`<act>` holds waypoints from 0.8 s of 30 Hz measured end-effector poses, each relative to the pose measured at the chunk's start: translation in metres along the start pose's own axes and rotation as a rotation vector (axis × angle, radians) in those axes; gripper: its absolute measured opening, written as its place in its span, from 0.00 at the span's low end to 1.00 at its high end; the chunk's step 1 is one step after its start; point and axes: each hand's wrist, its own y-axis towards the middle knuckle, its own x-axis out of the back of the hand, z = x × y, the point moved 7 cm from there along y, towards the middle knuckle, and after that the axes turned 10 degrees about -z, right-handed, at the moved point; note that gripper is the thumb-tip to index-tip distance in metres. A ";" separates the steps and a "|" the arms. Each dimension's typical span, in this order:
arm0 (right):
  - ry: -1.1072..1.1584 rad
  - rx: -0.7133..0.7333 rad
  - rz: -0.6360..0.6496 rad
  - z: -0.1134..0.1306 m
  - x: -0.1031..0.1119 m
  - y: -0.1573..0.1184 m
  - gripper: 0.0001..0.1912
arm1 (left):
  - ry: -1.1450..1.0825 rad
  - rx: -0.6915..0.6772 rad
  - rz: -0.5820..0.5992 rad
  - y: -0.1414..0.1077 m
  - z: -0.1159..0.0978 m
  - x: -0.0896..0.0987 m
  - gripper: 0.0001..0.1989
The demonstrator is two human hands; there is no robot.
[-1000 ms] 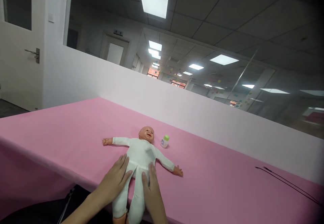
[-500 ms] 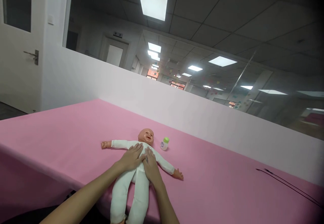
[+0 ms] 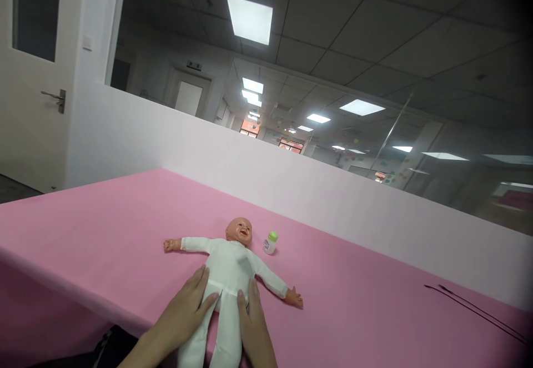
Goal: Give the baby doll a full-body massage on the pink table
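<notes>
A baby doll (image 3: 231, 262) with a white cloth body and plastic head and hands lies on its back, arms spread, on the pink-covered table (image 3: 345, 301). My left hand (image 3: 190, 304) rests along the doll's hip on the left, fingers stretched out and thumb over the upper leg. On the other side, my right hand (image 3: 252, 318) lies against the opposite hip with its fingers straight and thumb apart. Neither hand is closed around the doll. The doll's lower legs run out of view at the bottom edge.
Beside the doll's head stands a small clear bottle with a green cap (image 3: 270, 242). A thin black cord (image 3: 470, 307) lies at the table's right. Behind the table rises a white half-wall (image 3: 266, 171) with glass above. A door (image 3: 35, 107) is at the far left.
Both hands have slid down from the doll's chest to its hips and moved apart, one to each side. The doll's chest is now uncovered. The camera view has shifted slightly.
</notes>
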 end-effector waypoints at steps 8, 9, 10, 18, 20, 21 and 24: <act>-0.140 0.256 0.077 0.029 -0.025 -0.008 0.39 | 0.171 -0.383 -0.160 0.009 -0.035 -0.026 0.29; -0.144 0.260 0.077 0.031 -0.025 -0.002 0.38 | 0.170 -0.410 -0.160 0.018 -0.037 -0.028 0.28; -0.140 0.260 0.077 0.033 -0.025 0.006 0.38 | 0.164 -0.424 -0.148 0.028 -0.039 -0.030 0.28; -0.041 0.192 0.041 0.028 -0.018 0.062 0.49 | 0.001 -0.133 0.125 0.088 -0.026 -0.028 0.41; -0.011 0.176 0.006 0.022 -0.018 0.069 0.53 | -0.033 -0.080 0.116 0.086 -0.021 -0.023 0.44; -0.005 0.176 -0.006 0.019 -0.018 0.071 0.55 | -0.041 -0.059 0.108 0.083 -0.018 -0.021 0.44; -0.004 0.183 -0.018 0.015 -0.020 0.072 0.57 | -0.044 -0.018 0.090 0.072 -0.007 -0.015 0.43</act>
